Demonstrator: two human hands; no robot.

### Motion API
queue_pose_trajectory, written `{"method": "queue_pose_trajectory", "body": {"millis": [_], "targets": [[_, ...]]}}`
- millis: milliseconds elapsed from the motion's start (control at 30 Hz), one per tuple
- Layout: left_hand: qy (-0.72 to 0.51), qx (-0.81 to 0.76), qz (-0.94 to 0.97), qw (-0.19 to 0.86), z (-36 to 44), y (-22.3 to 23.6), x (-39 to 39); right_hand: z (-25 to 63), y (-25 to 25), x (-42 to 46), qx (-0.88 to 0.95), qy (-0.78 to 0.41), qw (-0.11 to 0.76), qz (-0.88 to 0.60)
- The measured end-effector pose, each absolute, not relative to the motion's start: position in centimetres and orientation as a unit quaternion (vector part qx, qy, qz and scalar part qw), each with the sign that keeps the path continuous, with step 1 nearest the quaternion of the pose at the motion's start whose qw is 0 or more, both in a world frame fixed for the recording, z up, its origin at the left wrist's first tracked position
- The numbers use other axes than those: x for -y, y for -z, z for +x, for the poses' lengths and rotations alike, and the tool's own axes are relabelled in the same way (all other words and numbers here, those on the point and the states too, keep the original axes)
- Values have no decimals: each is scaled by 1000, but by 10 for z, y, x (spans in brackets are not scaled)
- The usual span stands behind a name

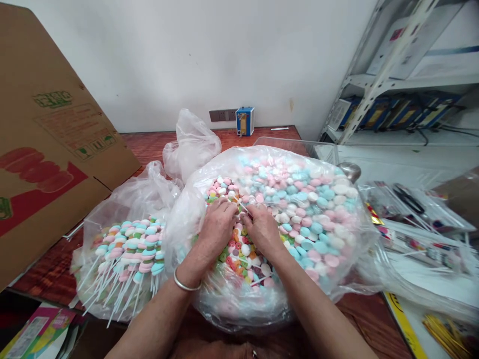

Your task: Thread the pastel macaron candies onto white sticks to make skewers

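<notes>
My left hand (219,227) and my right hand (263,230) meet over a large clear plastic bag (179,219) of candies. Between their fingertips slants a thin white stick (240,202), its lower end at my right thumb and forefinger, which are pinched on it. The fingers of my left hand are closed too, but what they hold is hidden. Pink, blue and white marshmallow discs (316,229) fill much of the bag. Colourful gummy rings (235,252) and a few loose white sticks lie under my wrists.
Left of the big bag, finished-looking candy skewers (134,249) lie in another plastic bag (145,184), sticks toward me. A cardboard box (45,124) stands at far left. A blue device (245,121) sits by the wall; packets (422,244) and shelves (374,89) are at right.
</notes>
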State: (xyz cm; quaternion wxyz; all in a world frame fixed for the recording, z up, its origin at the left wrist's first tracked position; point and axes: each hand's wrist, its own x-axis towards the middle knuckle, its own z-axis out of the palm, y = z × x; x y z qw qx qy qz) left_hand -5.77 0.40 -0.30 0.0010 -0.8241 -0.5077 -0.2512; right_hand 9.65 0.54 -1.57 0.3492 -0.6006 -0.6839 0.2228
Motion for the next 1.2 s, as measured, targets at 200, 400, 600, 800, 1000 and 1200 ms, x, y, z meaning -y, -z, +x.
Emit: {"method": "queue_pose_trajectory", "body": {"millis": [200,400,600,800,1000,1200], "targets": [[416,505,-703,-278,-54,2,20,111,19,11,655,-264,419,-571],[431,493,-595,-467,-45,3,31,118,11,31,646,-326,450,-522],[440,484,-564,-505,-43,2,33,121,8,41,635,-389,450,-493],[410,475,-556,-545,-43,0,32,124,19,41,592,-458,463,-475],[447,455,-497,-588,-37,-3,34,127,21,48,552,-508,482,-452],[471,489,-422,-601,-35,-1,33,129,11,59,615,-443,426,-494]]}}
